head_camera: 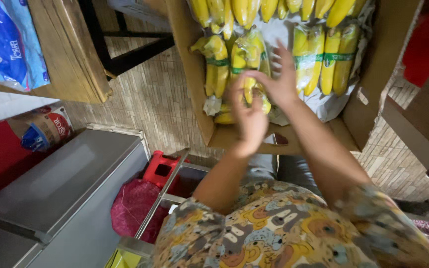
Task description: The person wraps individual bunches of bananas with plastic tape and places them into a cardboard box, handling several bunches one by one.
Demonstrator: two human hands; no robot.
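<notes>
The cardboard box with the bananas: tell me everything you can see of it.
The cardboard box is plain brown, open at the top, its flaps standing out at the sides. It rests on the person's lap above a tiled floor. A white plastic liner lines it, and bunches of yellow bananas with green bands fill it. The left hand and right hand reach in at one wrapped bunch.
</notes>
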